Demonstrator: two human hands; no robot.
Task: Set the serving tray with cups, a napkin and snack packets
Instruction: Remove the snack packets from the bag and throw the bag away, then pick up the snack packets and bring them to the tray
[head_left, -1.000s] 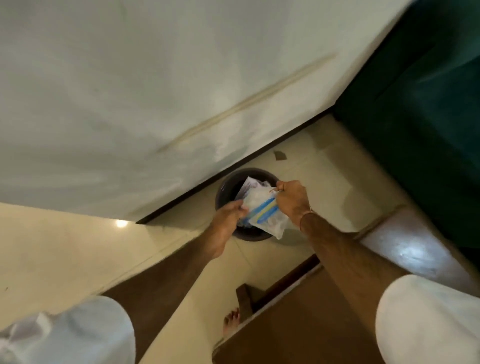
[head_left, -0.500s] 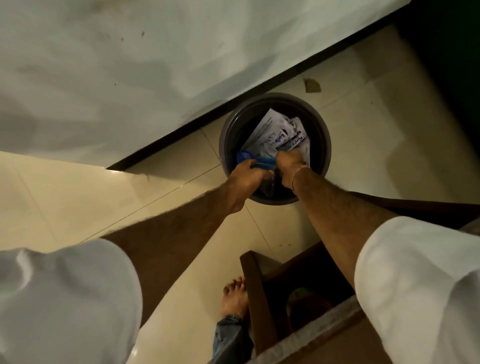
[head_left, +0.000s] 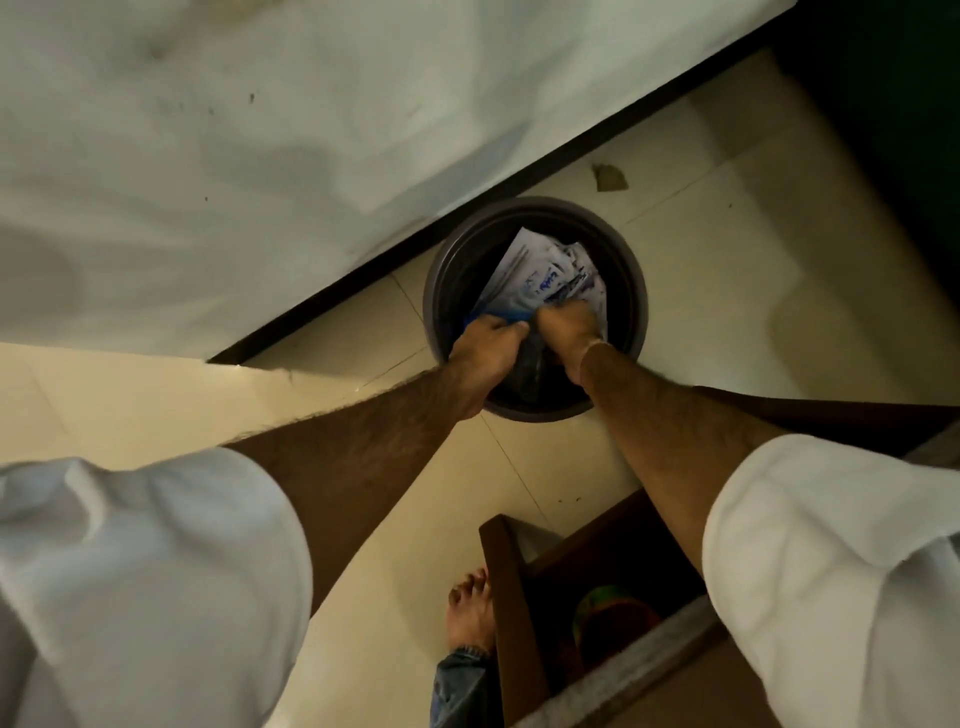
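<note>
Toward the left of centre, the left hand (head_left: 485, 345) reaches into the round dark bin (head_left: 636, 291) standing on the pale tiled floor (head_left: 717, 270) against the black skirting in the middle of the frame. Its fingers are curled over a blue edge of the white printed wrapper (head_left: 545, 275). Just right of it, the right hand (head_left: 566, 332) is bunched on the same wrapper, knuckles up. How firmly either hand pinches is hard to judge, since the fingertips are hidden inside the bin.

The wrapper stands tilted, its upper corner poking toward the far rim. If the hands let go without pushing it down, it will likely spring back up and hang over the rim, because the sheet looks stiff and only half crumpled. A hard shove on the near side could also tip or slide the light bin on smooth tile.

Counted from left to right: two white sleeves, two hands, one bin, one bare foot (head_left: 470, 608) at lower centre, one wooden stand (head_left: 511, 597) at lower right. There seems to be one wrapper, though the dim light may hide more. No tray, cups or napkin appear anywhere.
</note>
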